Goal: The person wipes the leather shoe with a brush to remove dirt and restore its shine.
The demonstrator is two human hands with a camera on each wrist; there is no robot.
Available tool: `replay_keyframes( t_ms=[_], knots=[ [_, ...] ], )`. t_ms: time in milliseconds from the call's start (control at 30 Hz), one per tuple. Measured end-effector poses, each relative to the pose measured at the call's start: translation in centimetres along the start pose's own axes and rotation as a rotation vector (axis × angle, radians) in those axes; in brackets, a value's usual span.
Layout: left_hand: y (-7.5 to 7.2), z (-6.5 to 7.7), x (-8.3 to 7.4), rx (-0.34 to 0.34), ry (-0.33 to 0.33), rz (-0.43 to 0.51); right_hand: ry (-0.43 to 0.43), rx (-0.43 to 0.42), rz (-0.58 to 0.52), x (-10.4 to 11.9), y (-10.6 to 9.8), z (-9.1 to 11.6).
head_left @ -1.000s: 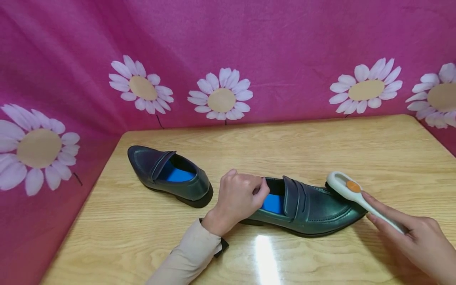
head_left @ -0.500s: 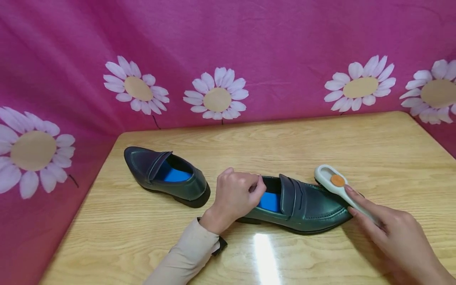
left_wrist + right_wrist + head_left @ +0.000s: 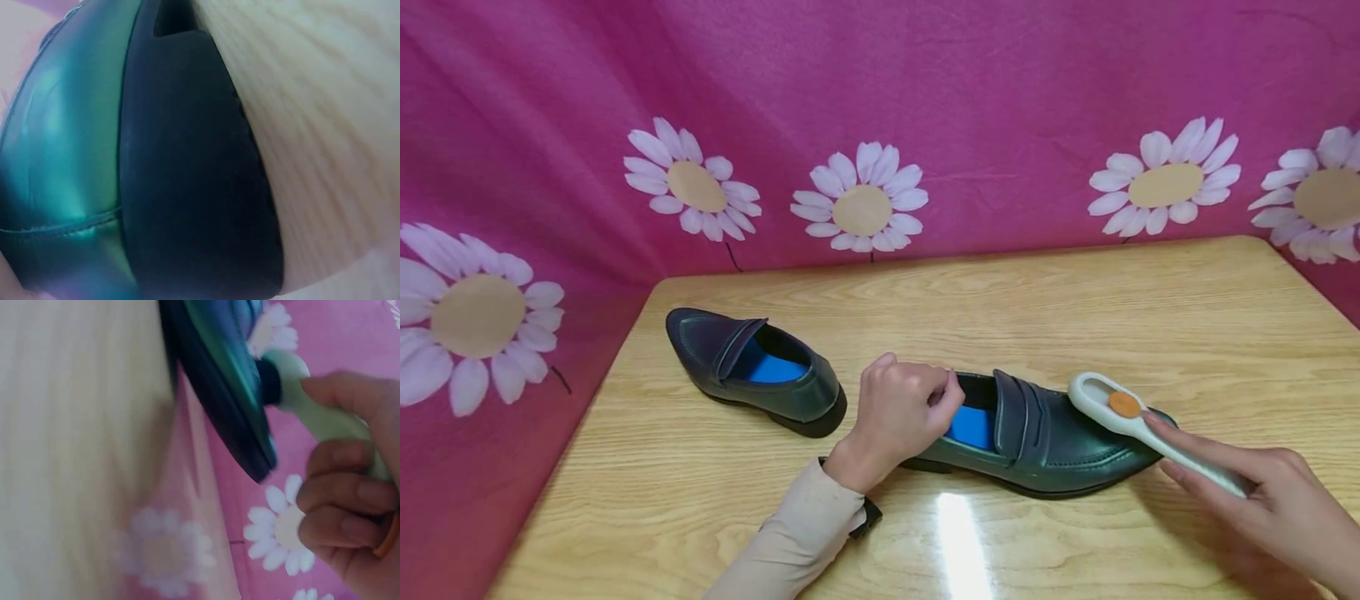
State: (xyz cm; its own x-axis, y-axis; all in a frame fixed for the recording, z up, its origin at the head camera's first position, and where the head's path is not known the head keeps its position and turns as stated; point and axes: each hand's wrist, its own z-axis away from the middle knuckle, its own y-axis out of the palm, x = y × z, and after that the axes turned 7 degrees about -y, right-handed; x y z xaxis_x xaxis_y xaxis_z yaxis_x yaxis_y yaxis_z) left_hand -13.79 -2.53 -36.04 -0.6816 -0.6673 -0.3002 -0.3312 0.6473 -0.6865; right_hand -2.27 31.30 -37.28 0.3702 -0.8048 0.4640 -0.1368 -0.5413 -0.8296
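A dark green loafer (image 3: 1075, 450) with a blue insole lies on the table, its toe pointing right. My left hand (image 3: 902, 412) grips its heel end, with the fingers curled over the rim. The left wrist view shows the shoe's black heel (image 3: 194, 162) and shiny green back close up. My right hand (image 3: 1270, 500) holds a white brush (image 3: 1187, 460) with an orange button by its handle. In the right wrist view the brush's dark bristles (image 3: 269, 381) touch the upper near the toe, and my fingers (image 3: 340, 494) curl round the handle.
The matching loafer (image 3: 752, 367) stands at the left of the wooden table (image 3: 700, 500), its toe pointing to the back left. A pink cloth (image 3: 1000, 100) printed with white daisies hangs behind and to the left of the table.
The brush went left and slightly back over the toe, then came forward and a little right. My left hand still holds the heel end, and the other loafer has stayed put.
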Motion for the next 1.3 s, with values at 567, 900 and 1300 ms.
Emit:
replay_keyframes(
  t_ms=[567,900,1300],
  knots=[
    [0.0,0.0,-0.1,-0.004,0.001,-0.001,-0.106,-0.026,-0.053,-1.5,-0.7,0.9],
    [0.0,0.0,0.0,-0.002,-0.001,-0.001,-0.073,0.182,-0.19,-1.8,-0.6,1.3],
    [-0.1,0.0,0.0,0.002,-0.007,-0.004,-0.154,0.324,-0.444,-2.0,0.3,1.4]
  ],
)
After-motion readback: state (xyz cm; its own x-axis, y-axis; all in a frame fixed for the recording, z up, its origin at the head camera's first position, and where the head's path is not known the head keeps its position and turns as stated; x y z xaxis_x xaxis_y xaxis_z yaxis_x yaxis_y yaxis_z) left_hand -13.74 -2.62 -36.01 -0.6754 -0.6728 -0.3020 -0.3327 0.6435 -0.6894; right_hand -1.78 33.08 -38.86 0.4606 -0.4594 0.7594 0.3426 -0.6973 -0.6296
